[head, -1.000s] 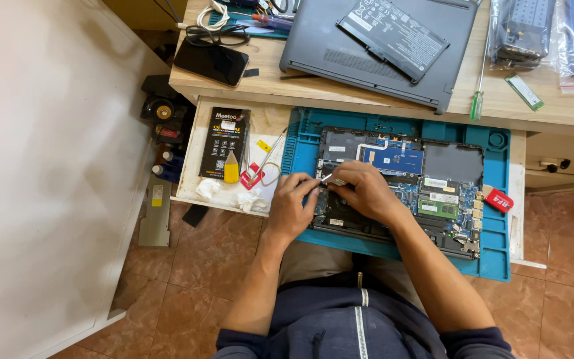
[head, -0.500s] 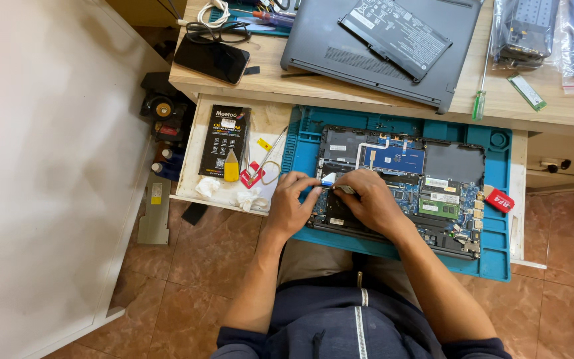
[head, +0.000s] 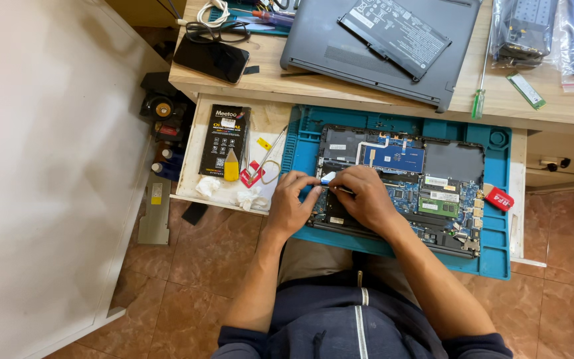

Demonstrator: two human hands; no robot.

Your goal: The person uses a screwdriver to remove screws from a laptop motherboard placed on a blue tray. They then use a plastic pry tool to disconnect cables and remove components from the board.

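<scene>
My left hand (head: 291, 207) rests at the left edge of the opened laptop (head: 400, 186), which lies with its boards bared on the blue work mat (head: 499, 252). The thumb and forefinger are pinched on a small pale blue-white piece (head: 327, 177) just above the laptop's lower left part; it is too small for me to say what it is, perhaps a tab or a bit of tape. My right hand (head: 365, 198) lies over the middle of the laptop, fingers curled and pressed together around a thin dark tool (head: 341, 189), whose tip points left towards that pale piece. The two hands nearly touch there.

The mat fills the right part of the pulled-out drawer (head: 197, 153). By the drawer's left edge lies a black packet (head: 224, 139) with a yellow pick (head: 232, 167) at its lower end, and white crumpled wipes (head: 247, 197) sit along the front edge. A small red tag (head: 499, 198) lies at the mat's right edge.

On the wooden desk (head: 267, 73) above the drawer, the grey laptop cover (head: 367, 60) lies with a flat black battery (head: 393, 28) on it. A black phone (head: 210, 58) sits near the desk's left edge, and a green-handled screwdriver (head: 478, 100) reaches the front edge.
</scene>
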